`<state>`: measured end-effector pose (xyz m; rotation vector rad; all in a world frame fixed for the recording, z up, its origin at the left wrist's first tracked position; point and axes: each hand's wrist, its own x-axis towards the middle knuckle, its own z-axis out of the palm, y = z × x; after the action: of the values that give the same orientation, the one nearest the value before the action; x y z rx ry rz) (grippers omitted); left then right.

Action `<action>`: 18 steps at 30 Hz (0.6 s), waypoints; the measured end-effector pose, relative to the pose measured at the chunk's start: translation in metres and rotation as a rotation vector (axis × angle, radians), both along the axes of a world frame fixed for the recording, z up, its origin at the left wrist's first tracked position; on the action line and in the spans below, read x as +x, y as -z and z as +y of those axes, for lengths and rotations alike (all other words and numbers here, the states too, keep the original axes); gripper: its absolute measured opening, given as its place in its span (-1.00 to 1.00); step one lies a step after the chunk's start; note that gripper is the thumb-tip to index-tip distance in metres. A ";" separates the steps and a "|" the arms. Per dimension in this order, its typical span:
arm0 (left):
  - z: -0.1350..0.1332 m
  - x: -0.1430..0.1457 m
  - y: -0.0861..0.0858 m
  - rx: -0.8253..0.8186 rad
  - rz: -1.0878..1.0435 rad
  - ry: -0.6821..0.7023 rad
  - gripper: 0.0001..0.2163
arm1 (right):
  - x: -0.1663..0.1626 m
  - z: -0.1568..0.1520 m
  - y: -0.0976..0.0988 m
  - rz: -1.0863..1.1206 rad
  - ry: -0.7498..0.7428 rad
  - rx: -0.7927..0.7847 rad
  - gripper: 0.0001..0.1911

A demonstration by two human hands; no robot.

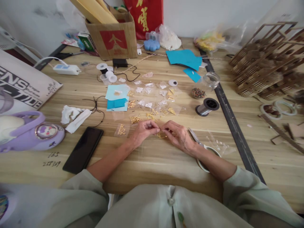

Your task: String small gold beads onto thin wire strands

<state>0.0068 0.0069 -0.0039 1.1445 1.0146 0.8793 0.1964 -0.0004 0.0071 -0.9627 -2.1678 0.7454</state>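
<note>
My left hand (pixel 143 131) and my right hand (pixel 178 135) rest on the wooden table (pixel 147 161), fingertips pinched together and almost touching each other. Between them lies a small heap of gold-coloured beads (pixel 161 135); what the fingers pinch is too small to make out. Several small clear bags of gold and silver beads (pixel 152 101) lie just beyond my hands. Scissors (pixel 196 137) lie beside my right wrist, partly hidden by it.
A black phone (pixel 83 149) lies at the left, a purple case (pixel 33 131) further left. A wire spool (pixel 207 106), a bead jar (pixel 199 92), blue felt pieces (pixel 185 58), a cardboard box (pixel 114 34) and wooden lattice pieces (pixel 266 63) stand beyond.
</note>
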 end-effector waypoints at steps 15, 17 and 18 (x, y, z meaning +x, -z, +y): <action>-0.001 0.003 0.000 -0.006 0.001 -0.108 -0.82 | -0.003 -0.004 0.007 -0.023 0.031 0.033 -0.86; -0.001 0.003 0.001 -0.005 -0.008 -0.124 -0.82 | -0.001 -0.005 0.010 -0.110 0.009 0.089 -0.83; -0.001 0.003 0.002 -0.005 -0.014 -0.130 -0.82 | 0.000 -0.006 0.011 -0.167 -0.002 0.122 -0.82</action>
<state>0.0101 0.0054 -0.0056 1.0762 1.0883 0.9859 0.1959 -0.0060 -0.0044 -0.9901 -2.3283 0.5427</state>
